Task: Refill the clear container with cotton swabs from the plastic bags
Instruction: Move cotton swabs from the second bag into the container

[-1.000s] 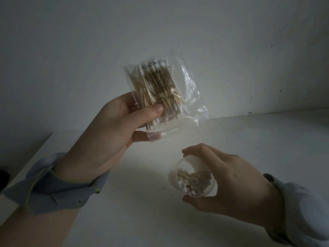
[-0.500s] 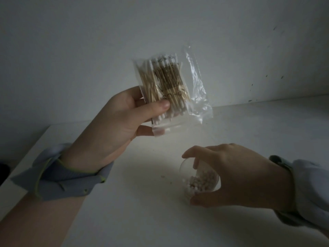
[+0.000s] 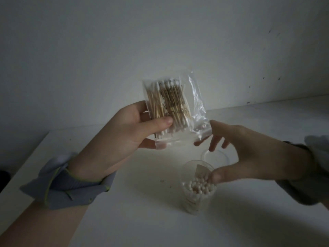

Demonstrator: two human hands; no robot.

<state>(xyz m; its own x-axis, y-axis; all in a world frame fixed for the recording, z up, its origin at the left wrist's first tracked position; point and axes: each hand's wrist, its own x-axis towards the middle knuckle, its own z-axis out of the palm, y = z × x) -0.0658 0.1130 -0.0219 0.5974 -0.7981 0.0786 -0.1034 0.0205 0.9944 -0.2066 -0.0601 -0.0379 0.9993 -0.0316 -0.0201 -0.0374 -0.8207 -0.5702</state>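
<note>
The left hand point(image 3: 122, 139) grips the bag point(image 3: 170, 107) upright, thumb across its front and fingers mostly hidden behind; the bag's print is blurred. The right hand point(image 3: 249, 154) is loosely spread and holds nothing. Its fingertips are at the bag's lower corner, contact unclear, and its thumb overlaps the container point(image 3: 197, 198) rim. The container stands upright on the table point(image 3: 142, 211), part-filled with swabs point(image 3: 199, 187). A clear lid point(image 3: 219, 156) lies just behind, dim.

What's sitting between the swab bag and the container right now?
Head view: the right hand sits below a corner of the bag, and what looks like a clear round lid lies on the table behind the container.
</note>
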